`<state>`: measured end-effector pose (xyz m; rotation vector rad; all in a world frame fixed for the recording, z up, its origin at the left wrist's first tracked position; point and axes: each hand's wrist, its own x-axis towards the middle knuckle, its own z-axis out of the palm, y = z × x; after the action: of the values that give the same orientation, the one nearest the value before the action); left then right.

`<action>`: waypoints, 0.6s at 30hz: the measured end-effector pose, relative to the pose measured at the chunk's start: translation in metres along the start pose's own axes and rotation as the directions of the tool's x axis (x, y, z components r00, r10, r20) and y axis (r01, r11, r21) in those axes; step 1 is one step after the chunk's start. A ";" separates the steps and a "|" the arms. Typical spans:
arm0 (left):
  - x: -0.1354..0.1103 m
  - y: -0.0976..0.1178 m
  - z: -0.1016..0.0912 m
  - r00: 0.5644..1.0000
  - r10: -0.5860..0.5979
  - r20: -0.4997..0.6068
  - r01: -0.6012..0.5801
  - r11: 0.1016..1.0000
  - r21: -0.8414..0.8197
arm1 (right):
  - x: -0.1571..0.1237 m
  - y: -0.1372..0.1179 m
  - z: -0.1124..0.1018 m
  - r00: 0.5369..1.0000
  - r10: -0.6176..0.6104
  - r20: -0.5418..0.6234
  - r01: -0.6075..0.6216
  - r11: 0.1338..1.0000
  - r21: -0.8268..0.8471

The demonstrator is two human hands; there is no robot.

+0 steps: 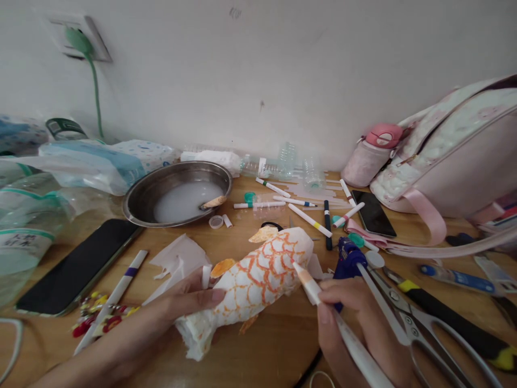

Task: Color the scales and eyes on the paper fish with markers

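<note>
A white paper-covered fish figure (258, 277) with orange scale lines lies on the wooden table (266, 350). My left hand (183, 302) is closed round its tail end, thumb on top. My right hand (355, 318) pinches a white marker (323, 302) with an orange tip. The tip touches the fish near its head end.
A steel bowl (139, 196) of cloudy liquid stands behind the fish. A black phone (81, 264) lies at the left, another phone (374, 213) at the right. Several markers (311, 218), a blue glue gun (347, 261), scissors (420, 323), plastic bottles (283, 161) and a pink backpack (452, 151) crowd the right.
</note>
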<state>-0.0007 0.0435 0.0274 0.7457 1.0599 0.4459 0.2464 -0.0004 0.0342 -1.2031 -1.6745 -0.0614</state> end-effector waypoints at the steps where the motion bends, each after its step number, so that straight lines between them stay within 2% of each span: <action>1: -0.003 0.004 0.003 1.000 -0.011 -0.017 0.011 1.000 0.019 | 0.001 -0.001 -0.001 1.000 0.025 -0.010 -0.025 1.000 -0.019; 5: -0.008 0.010 0.010 0.999 0.010 -0.033 -0.010 1.000 0.001 | 0.002 -0.003 -0.002 0.998 0.068 0.003 -0.068 0.996 -0.054; 13: 0.004 -0.004 -0.002 1.000 0.027 -0.010 -0.027 1.000 0.003 | -0.001 -0.001 -0.002 0.998 0.059 0.019 -0.058 0.997 -0.047; 18: 0.002 -0.003 -0.001 0.999 0.050 -0.003 -0.050 0.999 -0.012 | -0.002 -0.001 -0.001 0.999 0.034 0.027 -0.034 0.999 -0.004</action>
<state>-0.0007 0.0435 0.0239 0.7625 1.0415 0.4962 0.2457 -0.0026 0.0339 -1.2396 -1.6779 -0.0269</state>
